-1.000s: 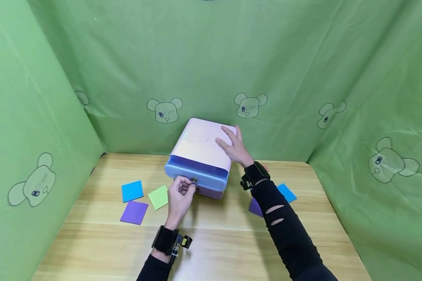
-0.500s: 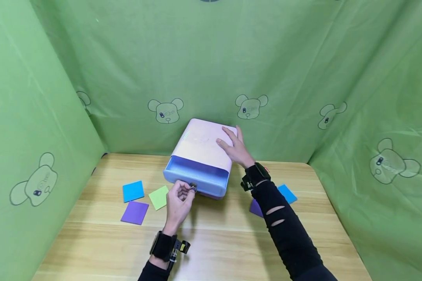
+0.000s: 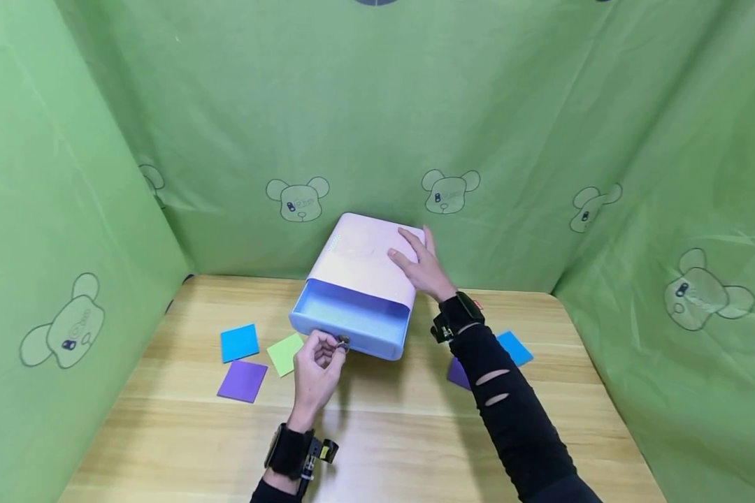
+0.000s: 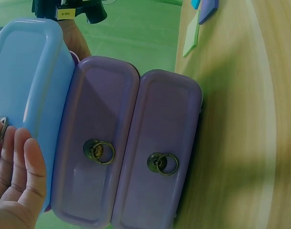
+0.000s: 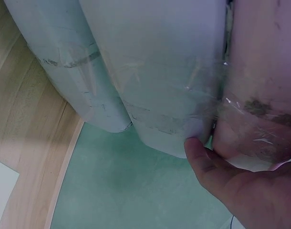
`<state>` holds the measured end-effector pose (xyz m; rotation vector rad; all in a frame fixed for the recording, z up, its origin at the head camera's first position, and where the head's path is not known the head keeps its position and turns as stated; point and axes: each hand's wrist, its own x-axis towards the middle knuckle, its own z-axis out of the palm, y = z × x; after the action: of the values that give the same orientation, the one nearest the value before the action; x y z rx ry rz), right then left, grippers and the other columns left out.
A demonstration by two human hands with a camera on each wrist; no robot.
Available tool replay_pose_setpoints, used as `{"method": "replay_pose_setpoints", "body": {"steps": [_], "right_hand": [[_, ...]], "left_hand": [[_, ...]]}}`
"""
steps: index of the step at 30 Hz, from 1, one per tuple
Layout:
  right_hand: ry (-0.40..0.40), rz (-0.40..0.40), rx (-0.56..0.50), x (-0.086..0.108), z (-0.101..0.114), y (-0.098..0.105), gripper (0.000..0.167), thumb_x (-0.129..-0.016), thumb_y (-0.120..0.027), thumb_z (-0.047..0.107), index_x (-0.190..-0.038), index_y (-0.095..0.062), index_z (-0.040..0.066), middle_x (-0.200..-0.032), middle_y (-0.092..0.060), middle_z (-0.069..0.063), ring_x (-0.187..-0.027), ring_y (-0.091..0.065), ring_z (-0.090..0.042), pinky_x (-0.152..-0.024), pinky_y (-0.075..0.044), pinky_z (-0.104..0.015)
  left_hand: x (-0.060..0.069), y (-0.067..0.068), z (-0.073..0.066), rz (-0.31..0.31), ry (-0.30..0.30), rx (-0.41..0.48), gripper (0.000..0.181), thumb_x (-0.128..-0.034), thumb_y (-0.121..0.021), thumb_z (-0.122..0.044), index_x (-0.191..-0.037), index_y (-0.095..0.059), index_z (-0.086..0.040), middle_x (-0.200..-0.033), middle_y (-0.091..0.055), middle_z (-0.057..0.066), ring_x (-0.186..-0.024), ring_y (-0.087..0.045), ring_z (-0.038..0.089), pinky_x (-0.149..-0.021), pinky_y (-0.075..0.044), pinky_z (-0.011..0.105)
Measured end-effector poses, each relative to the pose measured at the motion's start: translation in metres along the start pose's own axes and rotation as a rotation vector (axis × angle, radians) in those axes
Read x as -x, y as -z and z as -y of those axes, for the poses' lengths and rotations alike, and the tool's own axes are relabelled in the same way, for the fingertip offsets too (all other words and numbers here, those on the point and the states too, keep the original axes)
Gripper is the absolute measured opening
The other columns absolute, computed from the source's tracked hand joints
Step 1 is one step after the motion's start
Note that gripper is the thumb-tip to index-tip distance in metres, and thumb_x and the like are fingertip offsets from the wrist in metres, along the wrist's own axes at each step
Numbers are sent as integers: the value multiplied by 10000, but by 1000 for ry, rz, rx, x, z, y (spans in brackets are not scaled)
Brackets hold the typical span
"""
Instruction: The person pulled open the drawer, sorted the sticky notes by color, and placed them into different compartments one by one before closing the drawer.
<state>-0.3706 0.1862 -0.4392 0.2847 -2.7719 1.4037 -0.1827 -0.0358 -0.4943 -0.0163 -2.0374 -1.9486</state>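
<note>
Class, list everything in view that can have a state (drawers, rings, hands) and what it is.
Blue top drawer, partly out
Middle purple drawer, shut
Bottom purple drawer, shut
Top ring, held
Middle ring, hanging free
Bottom ring, hanging free
Left hand, pinching the top ring
Right hand, resting on the cabinet

Right wrist view: storage unit (image 5: 160,62) seen close up, tilted, three rounded sections side by side. Left and middle ones pale grey-white, right one pinkish; narrow dark gap between middle and right. Clear tape (image 5: 260,129) runs across, wrinkled, dark smudges under it on the pink part. Right grip (image 5: 250,191) comes in from lower right, one digit extended, tip touching lower end of middle section, just beside the gap. Wood-grain tabletop (image 5: 26,100) at left, pale card (image 5: 2,186) on it, cut off by frame. Green cloth (image 5: 121,191) below.
</note>
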Motion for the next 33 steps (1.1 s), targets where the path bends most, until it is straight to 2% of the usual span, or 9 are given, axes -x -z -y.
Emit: {"method": "replay_pose_setpoints", "body": {"steps": [3, 7, 10, 14, 19, 25, 28, 33], "right_hand": [[0, -4, -2, 0, 0, -1, 681, -981, -585, 525, -1583, -342, 319, -1711, 173, -137, -1585, -6, -443, -1226, -128, -724], [0, -4, 2, 0, -1, 0, 678, -984, -583, 520, -1584, -342, 316, -1712, 172, -135, -1587, -2, -438, -1230, -122, -719], [1, -3, 4, 0, -2, -1, 677, -986, -581, 519, -1585, -341, 315, -1712, 172, -132, -1587, -5, -437, -1233, -121, -715], [0, -2, 6, -1, -2, -1, 683, -985, -580, 522, -1588, -333, 317, -1712, 178, -129, -1587, -1, -434, -1232, -118, -717], [-3, -1, 1, -1, 0, 1, 686, -988, -577, 516, -1592, -324, 312, -1710, 188, -123, -1588, 6, -432, -1234, -117, -713], [-10, -4, -6, 0, 2, 2, 681, -985, -581, 519, -1587, -333, 319, -1713, 181, -116, -1588, -3, -430, -1235, -125, -709], [-4, 2, -6, 0, 1, 1, 683, -985, -580, 520, -1588, -332, 317, -1713, 181, -119, -1588, -1, -432, -1234, -121, -713], [1, -7, -14, 1, 1, 0, 672, -983, -587, 517, -1581, -349, 321, -1715, 167, -124, -1587, -8, -436, -1237, -121, -708]], "left_hand": [[3, 2, -4, -14, -6, 14, 114, -817, -629, 137, -877, -587, 50, -840, -674, 235, -683, -601, 58, -659, -562, 191], [3, 1, 12, -34, 18, 16, 129, -814, -633, 154, -878, -590, 50, -843, -672, 236, -682, -602, 57, -664, -563, 189], [6, 2, 8, -36, 16, 22, 114, -815, -633, 156, -875, -587, 71, -832, -670, 246, -678, -609, 69, -662, -569, 197], [11, 4, -7, -33, -16, 29, 97, -813, -631, 156, -870, -584, 93, -815, -665, 258, -666, -605, 70, -644, -569, 208], [11, 5, -4, -47, -13, 18, 111, -817, -639, 137, -855, -587, 46, -802, -661, 239, -648, -589, 42, -630, -551, 199], [12, 7, -3, -31, -14, 9, 90, -836, -636, 109, -875, -594, 40, -821, -663, 227, -669, -593, 55, -656, -554, 204], [12, 9, -3, -33, -47, 1, 75, -834, -637, 112, -879, -608, 60, -819, -664, 217, -694, -591, 64, -670, -544, 210], [12, 12, -4, -47, -138, -47, 58, -833, -639, 112, -862, -627, 63, -780, -670, 186, -723, -574, 51, -683, -514, 206]]}}
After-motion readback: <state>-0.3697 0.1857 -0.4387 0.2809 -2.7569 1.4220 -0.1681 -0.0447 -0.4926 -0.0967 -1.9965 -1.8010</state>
